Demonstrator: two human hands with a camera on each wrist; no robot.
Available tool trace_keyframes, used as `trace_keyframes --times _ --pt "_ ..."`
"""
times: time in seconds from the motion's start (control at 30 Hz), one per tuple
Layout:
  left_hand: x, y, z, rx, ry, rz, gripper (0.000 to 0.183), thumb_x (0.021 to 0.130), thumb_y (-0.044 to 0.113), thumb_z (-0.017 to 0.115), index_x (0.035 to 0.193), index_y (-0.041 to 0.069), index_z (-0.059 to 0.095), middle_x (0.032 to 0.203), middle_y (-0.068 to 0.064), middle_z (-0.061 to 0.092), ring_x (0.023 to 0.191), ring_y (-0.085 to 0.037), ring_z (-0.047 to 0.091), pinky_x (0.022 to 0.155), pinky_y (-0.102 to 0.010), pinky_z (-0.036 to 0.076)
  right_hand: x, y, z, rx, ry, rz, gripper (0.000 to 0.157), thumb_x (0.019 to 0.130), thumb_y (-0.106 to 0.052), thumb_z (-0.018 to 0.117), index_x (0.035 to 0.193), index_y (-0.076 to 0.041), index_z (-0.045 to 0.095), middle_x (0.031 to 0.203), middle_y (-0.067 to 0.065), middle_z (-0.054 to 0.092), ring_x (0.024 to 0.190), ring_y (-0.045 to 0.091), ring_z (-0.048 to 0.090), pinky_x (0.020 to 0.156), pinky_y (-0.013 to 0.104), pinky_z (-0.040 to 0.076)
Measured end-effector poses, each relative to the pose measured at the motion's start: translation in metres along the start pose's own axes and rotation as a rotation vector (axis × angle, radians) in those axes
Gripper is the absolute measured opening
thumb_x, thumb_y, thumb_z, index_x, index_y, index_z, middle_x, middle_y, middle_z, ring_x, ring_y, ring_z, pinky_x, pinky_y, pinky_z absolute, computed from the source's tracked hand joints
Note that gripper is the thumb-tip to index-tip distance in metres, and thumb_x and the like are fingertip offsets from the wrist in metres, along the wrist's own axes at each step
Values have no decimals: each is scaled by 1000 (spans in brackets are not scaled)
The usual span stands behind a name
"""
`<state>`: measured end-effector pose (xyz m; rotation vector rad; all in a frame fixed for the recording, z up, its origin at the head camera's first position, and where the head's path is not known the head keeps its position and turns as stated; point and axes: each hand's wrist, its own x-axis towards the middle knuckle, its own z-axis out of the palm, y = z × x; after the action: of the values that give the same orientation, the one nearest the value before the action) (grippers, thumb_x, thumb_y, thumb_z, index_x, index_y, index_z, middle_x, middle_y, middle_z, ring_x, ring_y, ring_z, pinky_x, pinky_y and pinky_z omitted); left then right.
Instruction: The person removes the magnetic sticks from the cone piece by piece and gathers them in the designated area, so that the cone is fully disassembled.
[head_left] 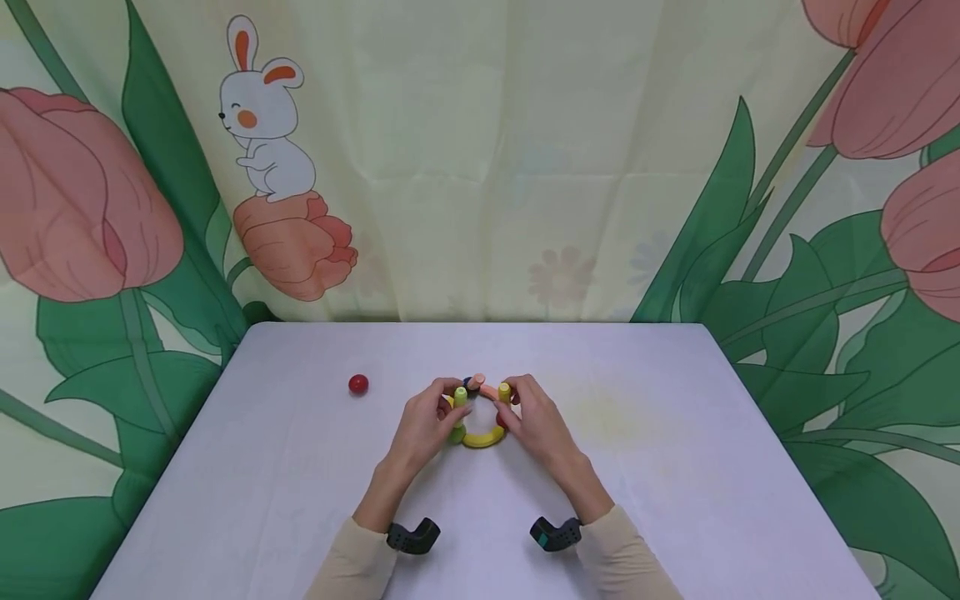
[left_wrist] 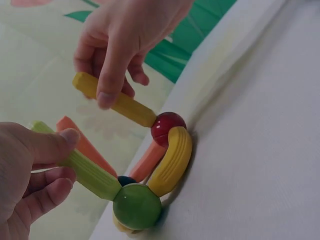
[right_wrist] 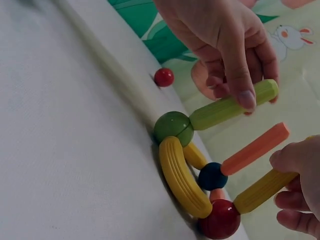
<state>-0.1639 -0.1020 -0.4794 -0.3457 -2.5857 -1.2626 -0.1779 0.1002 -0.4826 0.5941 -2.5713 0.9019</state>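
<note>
On the table, balls and rods join into a ring, with straight rods standing up from it. My left hand pinches a light green rod that rises from a green ball. Between thumb and fingers my right hand holds a yellow rod, whose lower end meets a red ball. A curved yellow rod links the green and red balls at the near side. At the far side an orange rod stands on a dark blue ball, untouched by either hand.
A loose red ball lies on the white table, left of the ring. Behind the table's far edge hangs a curtain printed with tulips and a rabbit. Each wrist wears a black band device.
</note>
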Motion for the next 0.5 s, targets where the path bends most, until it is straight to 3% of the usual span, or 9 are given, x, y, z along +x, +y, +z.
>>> trace_keyframes --times 0.2,0.5 --pt "-10 -2 -6 36 11 35 39 84 11 81 119 11 64 96 0 67 76 -8 55 65 -18 51 -7 5 -5 10 -11 33 28 88 -12 76 107 -6 57 97 4 54 84 22 58 68 24 51" --pt "-26 -8 -20 60 49 37 38 80 5 82 113 10 63 99 -1 65 81 -9 61 73 -32 59 -19 8 -16 -56 3 38 27 85 -15 78 101 -7 58 94 4 58 79 19 58 66 24 52"
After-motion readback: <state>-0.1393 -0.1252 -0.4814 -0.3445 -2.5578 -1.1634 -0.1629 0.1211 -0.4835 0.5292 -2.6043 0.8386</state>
